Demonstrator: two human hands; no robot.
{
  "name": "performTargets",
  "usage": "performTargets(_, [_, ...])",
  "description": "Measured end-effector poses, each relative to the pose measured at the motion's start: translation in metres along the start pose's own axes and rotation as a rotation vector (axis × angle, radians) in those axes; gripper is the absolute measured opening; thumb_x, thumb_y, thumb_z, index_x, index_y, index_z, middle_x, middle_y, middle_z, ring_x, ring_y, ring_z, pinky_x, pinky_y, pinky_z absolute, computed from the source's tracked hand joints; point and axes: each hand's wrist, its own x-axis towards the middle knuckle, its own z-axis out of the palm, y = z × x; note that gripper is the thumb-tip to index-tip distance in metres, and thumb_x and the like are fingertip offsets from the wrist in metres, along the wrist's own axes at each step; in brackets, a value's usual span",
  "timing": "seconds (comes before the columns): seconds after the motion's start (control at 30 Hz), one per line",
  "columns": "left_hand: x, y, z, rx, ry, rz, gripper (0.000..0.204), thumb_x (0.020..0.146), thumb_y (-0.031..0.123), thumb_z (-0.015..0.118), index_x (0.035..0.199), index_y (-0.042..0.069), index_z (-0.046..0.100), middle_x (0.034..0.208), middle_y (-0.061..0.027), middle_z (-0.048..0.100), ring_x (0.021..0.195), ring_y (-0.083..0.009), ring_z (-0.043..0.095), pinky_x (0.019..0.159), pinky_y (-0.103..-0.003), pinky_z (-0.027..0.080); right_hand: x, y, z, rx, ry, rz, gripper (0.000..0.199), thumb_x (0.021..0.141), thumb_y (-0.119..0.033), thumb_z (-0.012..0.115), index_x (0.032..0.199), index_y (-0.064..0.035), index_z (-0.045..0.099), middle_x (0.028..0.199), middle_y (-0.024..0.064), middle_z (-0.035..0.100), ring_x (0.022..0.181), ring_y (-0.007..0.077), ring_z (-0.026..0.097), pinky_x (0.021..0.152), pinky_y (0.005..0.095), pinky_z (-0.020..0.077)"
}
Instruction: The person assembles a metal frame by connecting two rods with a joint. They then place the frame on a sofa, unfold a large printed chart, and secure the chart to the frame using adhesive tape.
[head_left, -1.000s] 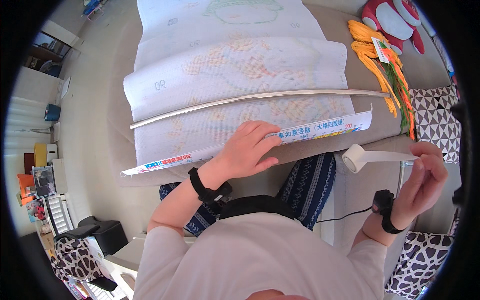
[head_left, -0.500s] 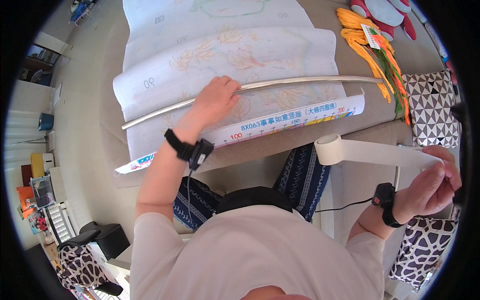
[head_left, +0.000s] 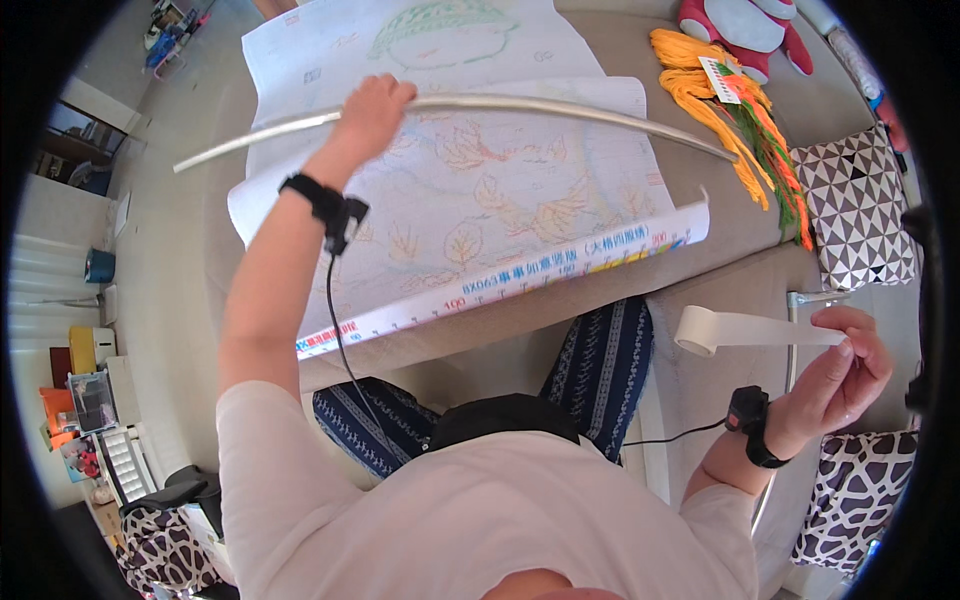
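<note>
My left hand [head_left: 372, 112] is closed around a long silver metal rod [head_left: 560, 109], which it holds across a white printed cloth [head_left: 350, 260]. The rod looks bowed in this wide view; its left end reaches past the cloth's edge and its right end meets the yarn. Faint leaf outlines and a green drawing mark the cloth, and its near edge carries a coloured ruled border. Off to the right, my right hand [head_left: 845, 370] pinches the free end of white tape [head_left: 765, 331]. The tape roll [head_left: 697, 331] hangs from that strip, over the sofa seat.
Orange and green embroidery thread [head_left: 690, 85] lies right of the cloth beside a red and white plush toy [head_left: 745, 35]. Patterned cushions [head_left: 855, 210] are at the right. A cable runs from each wrist. Shelves and boxes [head_left: 95, 400] stand far left.
My left hand has carried the rod away from me and to the left across the cloth. My right hand has lowered a little, and the tape roll has swung right and down.
</note>
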Motion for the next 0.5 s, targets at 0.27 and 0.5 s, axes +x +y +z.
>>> performTargets(0.27, [0.014,-0.075,0.028,0.062,-0.064,-0.144,0.032,0.082,0.004,0.058,0.113,0.011,0.050,0.104,-0.0146,0.053,0.101,-0.0340,0.051,0.084,-0.043,0.046,-0.013,-0.004,0.003,0.035,-0.001,0.059,0.014,0.094,-0.012,0.053,0.097,-0.0010,0.044,0.079,0.0173,0.057,0.068,0.0166,0.049,0.063,0.0257,0.0394])
performTargets(0.5, [-0.017,-0.092,0.047,0.267,-0.172,-0.363,0.037,0.084,0.015,0.059,0.119,0.017,0.049,0.107,-0.0121,0.054,0.106,-0.0298,0.051,0.091,-0.047,0.041,-0.010,-0.002,0.002,0.020,-0.021,0.043,0.013,0.094,-0.009,0.053,0.096,-0.0003,0.044,0.078,0.0177,0.058,0.068,0.0167,0.049,0.062,0.0247,0.0390])
